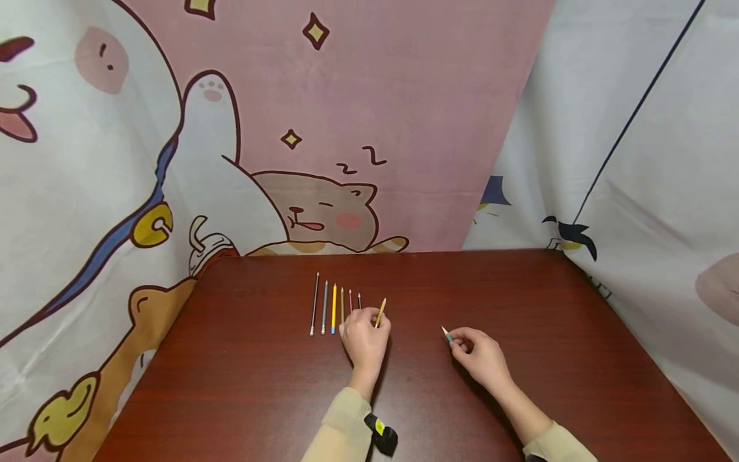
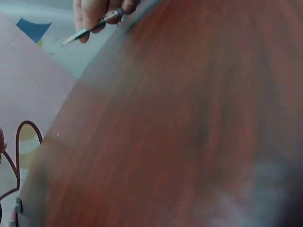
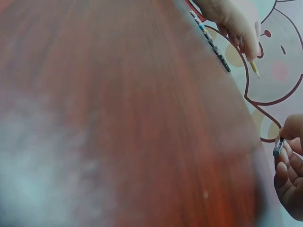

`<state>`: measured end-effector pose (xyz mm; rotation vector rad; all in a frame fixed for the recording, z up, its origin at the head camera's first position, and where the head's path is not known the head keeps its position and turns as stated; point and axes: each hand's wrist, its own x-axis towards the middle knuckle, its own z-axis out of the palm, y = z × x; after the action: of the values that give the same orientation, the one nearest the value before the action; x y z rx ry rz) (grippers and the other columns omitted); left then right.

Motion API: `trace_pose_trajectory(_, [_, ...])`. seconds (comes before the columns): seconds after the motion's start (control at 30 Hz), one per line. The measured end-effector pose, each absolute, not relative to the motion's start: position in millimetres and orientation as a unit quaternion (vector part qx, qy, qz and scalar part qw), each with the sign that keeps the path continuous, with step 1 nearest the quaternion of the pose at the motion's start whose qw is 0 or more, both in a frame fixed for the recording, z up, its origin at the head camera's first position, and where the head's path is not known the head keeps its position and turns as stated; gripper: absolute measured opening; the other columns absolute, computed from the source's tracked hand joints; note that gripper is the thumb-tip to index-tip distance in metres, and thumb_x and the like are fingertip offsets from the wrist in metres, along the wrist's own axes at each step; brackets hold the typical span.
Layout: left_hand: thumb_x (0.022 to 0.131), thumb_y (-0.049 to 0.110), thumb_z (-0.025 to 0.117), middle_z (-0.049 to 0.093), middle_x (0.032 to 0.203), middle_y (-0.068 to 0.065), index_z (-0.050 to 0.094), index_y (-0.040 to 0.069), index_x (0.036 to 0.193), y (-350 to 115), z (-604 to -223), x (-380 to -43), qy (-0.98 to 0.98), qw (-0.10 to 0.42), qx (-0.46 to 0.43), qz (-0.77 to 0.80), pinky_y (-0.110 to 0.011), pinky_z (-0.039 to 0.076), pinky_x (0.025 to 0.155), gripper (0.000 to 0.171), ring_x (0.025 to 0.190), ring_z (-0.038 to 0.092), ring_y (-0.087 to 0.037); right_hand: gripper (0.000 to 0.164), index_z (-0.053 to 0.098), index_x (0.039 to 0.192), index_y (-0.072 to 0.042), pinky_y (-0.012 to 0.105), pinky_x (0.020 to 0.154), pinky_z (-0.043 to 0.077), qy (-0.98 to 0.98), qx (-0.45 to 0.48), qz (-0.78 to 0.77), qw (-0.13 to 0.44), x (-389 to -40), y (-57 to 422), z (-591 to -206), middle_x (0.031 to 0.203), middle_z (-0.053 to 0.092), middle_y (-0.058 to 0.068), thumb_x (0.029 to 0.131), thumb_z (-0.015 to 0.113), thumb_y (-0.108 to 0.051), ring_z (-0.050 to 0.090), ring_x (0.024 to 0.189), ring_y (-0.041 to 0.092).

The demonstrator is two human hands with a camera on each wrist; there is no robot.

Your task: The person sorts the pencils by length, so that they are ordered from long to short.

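Observation:
My left hand [image 1: 365,333] pinches a yellow pencil [image 1: 381,310], point up and away, at the right end of a row of pencils. Its fingers overlap the lower ends of the row's nearest pencils. To the right, above the tabletop, my right hand [image 1: 480,359] grips a green pencil [image 1: 447,335] between thumb and fingers, its sharpened tip showing to the left. The right wrist view shows that pencil's blunt end [image 3: 278,149] at the fingertips. In the left wrist view the green pencil [image 2: 90,29] slants out of the right hand's fingers.
On the brown table [image 1: 260,398] lie a black pencil [image 1: 314,305], a teal pencil [image 1: 324,308], a bright yellow pencil [image 1: 333,309], a gold pencil [image 1: 342,305] and a red pencil [image 1: 350,300], side by side. A dark pencil [image 1: 360,300] lies beside them. Cartoon-printed cloth [image 1: 433,128] hangs behind.

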<state>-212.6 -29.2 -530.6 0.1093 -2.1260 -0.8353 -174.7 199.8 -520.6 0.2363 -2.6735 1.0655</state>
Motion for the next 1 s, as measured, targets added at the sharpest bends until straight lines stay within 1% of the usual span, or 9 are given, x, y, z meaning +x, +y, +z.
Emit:
trace_pose_trajectory(0.27, [0.065,0.013,0.076,0.061,0.063,0.0,0.07,0.014,0.065,-36.0,-536.1,-224.0,-0.845,0.439,0.076,-0.297,-0.043,0.04,0.066,0.006,0.063,0.057,-0.026,0.012,0.073,0.093,-0.011,0.027,0.065,0.046,-0.912,0.086,0.379,0.129,-184.6,187.7,-511.8,0.079,0.061,-0.005,0.083,0.074,-0.005,0.056,0.072,0.01])
trace_pose_trajectory(0.5, [0.066,0.016,0.074,0.063,0.065,-0.002,0.071,0.014,0.065,-38.9,-541.4,-229.4,-0.854,0.418,0.101,-0.292,-0.046,0.042,0.073,0.004,0.068,0.058,-0.03,0.011,0.074,0.092,-0.009,0.026,0.064,0.046,-0.902,0.089,0.398,0.143,-199.0,175.2,-503.8,0.078,0.063,-0.005,0.081,0.074,-0.005,0.057,0.07,0.01])
trace_pose_trajectory(0.6, [0.066,0.015,0.073,0.062,0.064,-0.002,0.07,0.015,0.064,-39.0,-542.8,-231.2,-0.858,0.412,0.111,-0.287,-0.046,0.041,0.072,0.003,0.068,0.058,-0.031,0.011,0.074,0.091,-0.009,0.026,0.064,0.046,-0.898,0.093,0.407,0.143,-204.2,170.0,-502.9,0.078,0.063,-0.005,0.081,0.075,-0.005,0.057,0.069,0.009])
trace_pose_trajectory(0.73, [0.065,0.014,0.073,0.062,0.064,-0.003,0.07,0.016,0.063,-39.1,-543.9,-232.3,-0.86,0.403,0.128,-0.285,-0.046,0.039,0.069,0.004,0.069,0.057,-0.031,0.011,0.074,0.093,-0.01,0.026,0.065,0.046,-0.895,0.092,0.418,0.129,-207.8,163.2,-502.5,0.078,0.064,-0.005,0.082,0.075,-0.007,0.058,0.07,0.009])
trace_pose_trajectory(1.0, [0.066,0.014,0.074,0.063,0.066,-0.003,0.07,0.014,0.065,-40.4,-546.2,-234.9,-0.863,0.39,0.14,-0.287,-0.045,0.038,0.068,0.005,0.071,0.057,-0.031,0.012,0.074,0.094,-0.01,0.026,0.066,0.046,-0.889,0.094,0.432,0.118,-209.3,156.0,-505.1,0.08,0.065,-0.004,0.083,0.075,-0.004,0.058,0.071,0.011])
